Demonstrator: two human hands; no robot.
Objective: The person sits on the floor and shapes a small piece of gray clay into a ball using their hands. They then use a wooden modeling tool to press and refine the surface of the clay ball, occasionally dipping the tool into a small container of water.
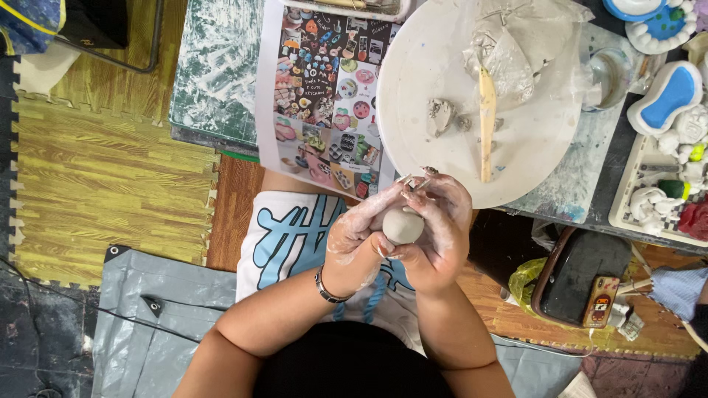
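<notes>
Nearest, over the lap: left hand [356, 243] and right hand [436, 232], both clay-smeared, pressed together and cupped around a smooth grey clay ball [403, 225], with a dark bracelet [325, 288] on the left wrist. Beyond, on the bench [597, 158]: round white board [428, 74] bearing a wooden modelling tool [487, 121], a small clay lump [440, 116] and crumpled plastic wrap [516, 44]. Farther left: printed picture sheet [324, 96]; far right: blue-and-white ceramic pieces [667, 96].

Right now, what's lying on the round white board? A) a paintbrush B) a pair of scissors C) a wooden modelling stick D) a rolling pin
C: a slim wooden stick lies on the round white board, beside small clay lumps.
</notes>
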